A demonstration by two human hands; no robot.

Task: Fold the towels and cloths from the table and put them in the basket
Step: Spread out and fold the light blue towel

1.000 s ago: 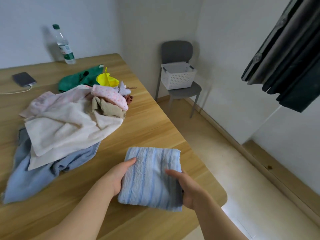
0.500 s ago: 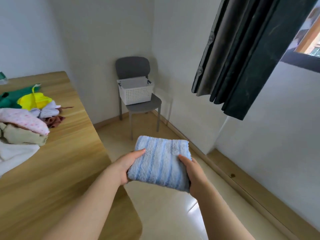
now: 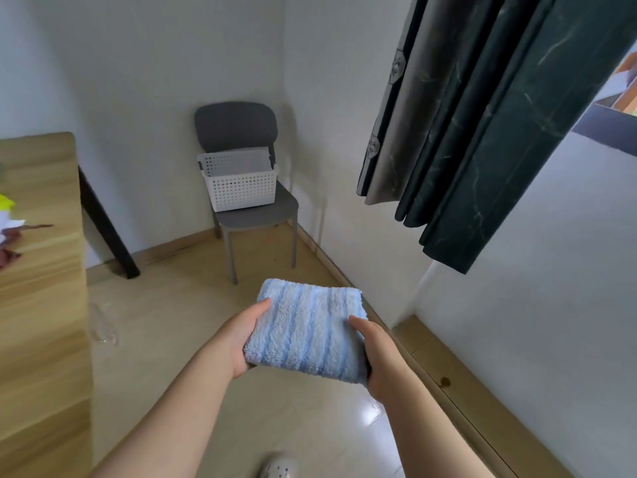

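One folded blue towel (image 3: 308, 331) is held above the floor between two hands — left hand (image 3: 241, 336) and right hand (image 3: 377, 357) each grip one side. Beyond: one empty white basket (image 3: 239, 186) on one grey chair (image 3: 241, 132).

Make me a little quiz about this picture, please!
1. True or false: the towel is folded.
2. How many hands hold it? A) none B) two C) one
3. Fill the gap: the basket sits on the ____.

Key
1. True.
2. B: the left hand and the right hand grip its sides.
3. chair.
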